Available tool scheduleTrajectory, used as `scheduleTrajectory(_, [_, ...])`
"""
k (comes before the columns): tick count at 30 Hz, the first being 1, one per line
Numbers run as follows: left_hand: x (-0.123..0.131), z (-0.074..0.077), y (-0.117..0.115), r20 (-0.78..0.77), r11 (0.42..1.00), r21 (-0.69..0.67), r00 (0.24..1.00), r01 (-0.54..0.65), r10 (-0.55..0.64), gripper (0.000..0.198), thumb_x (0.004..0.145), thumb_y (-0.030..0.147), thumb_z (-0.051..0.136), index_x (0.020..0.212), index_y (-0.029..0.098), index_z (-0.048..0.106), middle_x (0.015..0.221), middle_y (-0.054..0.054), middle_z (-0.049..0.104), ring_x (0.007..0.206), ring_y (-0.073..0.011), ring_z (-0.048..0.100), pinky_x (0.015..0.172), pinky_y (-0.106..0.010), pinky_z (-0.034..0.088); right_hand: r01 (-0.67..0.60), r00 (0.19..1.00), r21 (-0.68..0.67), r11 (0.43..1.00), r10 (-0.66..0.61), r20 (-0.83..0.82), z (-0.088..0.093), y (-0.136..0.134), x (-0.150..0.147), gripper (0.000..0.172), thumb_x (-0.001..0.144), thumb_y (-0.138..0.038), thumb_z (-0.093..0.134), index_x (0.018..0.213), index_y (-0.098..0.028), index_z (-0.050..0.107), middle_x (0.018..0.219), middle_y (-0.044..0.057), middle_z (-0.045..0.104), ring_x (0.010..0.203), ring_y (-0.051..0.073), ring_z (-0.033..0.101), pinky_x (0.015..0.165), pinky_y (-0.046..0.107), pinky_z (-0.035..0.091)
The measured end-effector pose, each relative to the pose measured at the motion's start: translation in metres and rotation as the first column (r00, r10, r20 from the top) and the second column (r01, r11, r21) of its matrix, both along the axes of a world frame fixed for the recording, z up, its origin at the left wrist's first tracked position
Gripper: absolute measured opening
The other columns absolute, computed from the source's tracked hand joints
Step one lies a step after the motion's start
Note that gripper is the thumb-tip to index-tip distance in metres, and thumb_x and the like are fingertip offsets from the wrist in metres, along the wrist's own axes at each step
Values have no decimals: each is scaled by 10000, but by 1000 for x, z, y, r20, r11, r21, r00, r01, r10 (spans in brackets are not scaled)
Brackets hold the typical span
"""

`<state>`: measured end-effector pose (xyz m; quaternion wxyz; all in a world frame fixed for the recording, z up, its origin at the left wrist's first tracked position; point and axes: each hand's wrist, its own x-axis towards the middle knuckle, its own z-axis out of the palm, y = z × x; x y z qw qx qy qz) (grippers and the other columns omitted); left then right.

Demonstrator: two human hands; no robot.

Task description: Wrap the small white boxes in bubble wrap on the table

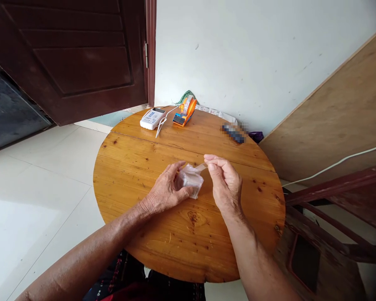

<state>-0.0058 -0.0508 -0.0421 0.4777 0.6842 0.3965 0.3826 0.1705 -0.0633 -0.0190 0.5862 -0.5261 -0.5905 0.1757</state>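
A small clear plastic box (192, 180) rests on the round wooden table (188, 238), close to its middle. My left hand (168, 187) is wrapped round the box's left side, thumb along the near edge and fingers behind. To the right of the box, my right hand (224, 179) pinches the end of a clear strip (201, 167) between thumb and fingers. The strip runs from the top of the box up to those fingertips. What lies inside the box is too unclear to tell.
Toward the table's back are a white device (152, 119) with a white cable, an orange tape dispenser (188, 110) and a dark, partly blurred object (233, 133). A wall stands behind. Below right, a dark phone-like object (305, 262) lies on a wooden surface.
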Motion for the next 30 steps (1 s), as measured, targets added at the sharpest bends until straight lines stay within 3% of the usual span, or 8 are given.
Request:
scheduleTrajectory(4, [-2, 10, -4, 1, 992, -29, 992, 123, -123, 773, 757, 393, 748, 1440, 231, 426, 1218, -93, 640, 985, -241, 632, 859, -359, 510, 66, 973, -13, 998, -67, -219, -2, 3, 2, 167, 916, -386, 597, 885, -227, 638, 1091, 70, 726, 1028, 229, 664, 894, 391, 516])
scheduleTrajectory(9, [-6, 18, -2, 2, 985, -115, 991, 130, -131, 681, 807, 475, 676, 1390, 173, 497, 1079, -90, 670, 940, -242, 622, 789, -331, 495, 87, 908, -70, 994, -108, -405, -6, 9, 7, 172, 863, -388, 668, 869, -215, 670, 1030, 58, 743, 960, 210, 676, 762, 323, 505])
scheduleTrajectory(13, [-6, 13, 4, 134, 950, -249, 978, 188, -158, 416, 867, 488, 586, 1081, 140, 662, 830, -41, 659, 703, -162, 585, 617, -254, 446, 37, 898, -183, 982, -113, -426, -7, 12, 13, 253, 826, -439, 671, 925, -206, 673, 1057, 83, 739, 1004, 237, 673, 750, 340, 521])
scheduleTrajectory(16, [-5, 8, 9, 216, 924, -347, 973, 159, -87, 326, 792, 461, 658, 802, 135, 647, 665, -5, 601, 562, -115, 511, 529, -226, 385, -207, 910, -297, 932, 72, -408, -4, 8, 18, 416, 797, -457, 673, 1147, -236, 633, 1173, 92, 718, 1091, 274, 658, 839, 417, 533])
scheduleTrajectory(19, [-5, 8, 12, 300, 909, -398, 954, 120, 6, 315, 708, 442, 707, 694, 145, 602, 606, 10, 572, 516, -98, 485, 506, -219, 374, -459, 862, -378, 804, 299, -409, 0, 2, 21, 618, 744, -435, 728, 1312, -268, 553, 1237, 80, 695, 1164, 279, 628, 969, 467, 496])
scheduleTrajectory(24, [-2, 8, 14, 347, 905, -425, 926, 18, 145, 377, 682, 486, 722, 626, 166, 531, 508, 40, 502, 434, -72, 412, 444, -207, 320, -642, 766, -401, 654, 516, -383, 11, -3, 17, 700, 744, -523, 745, 1353, -249, 533, 1315, 102, 643, 1179, 290, 616, 993, 455, 499])
scheduleTrajectory(27, [-2, 7, 14, 335, 921, -387, 926, -34, 175, 426, 719, 543, 707, 625, 175, 513, 462, 54, 465, 406, -66, 379, 426, -205, 290, -644, 760, -365, 673, 510, -402, 13, -1, 12, 674, 755, -531, 735, 1332, -233, 554, 1287, 110, 662, 1178, 294, 615, 995, 454, 497])
scheduleTrajectory(30, [-1, 8, 14, 361, 931, -366, 919, -15, 156, 455, 720, 583, 714, 662, 169, 535, 491, 54, 479, 424, -65, 384, 435, -205, 300, -536, 831, -402, 743, 378, -409, 5, 2, 7, 557, 735, -446, 769, 1220, -218, 620, 1097, 93, 741, 1000, 267, 689, 910, 433, 537])
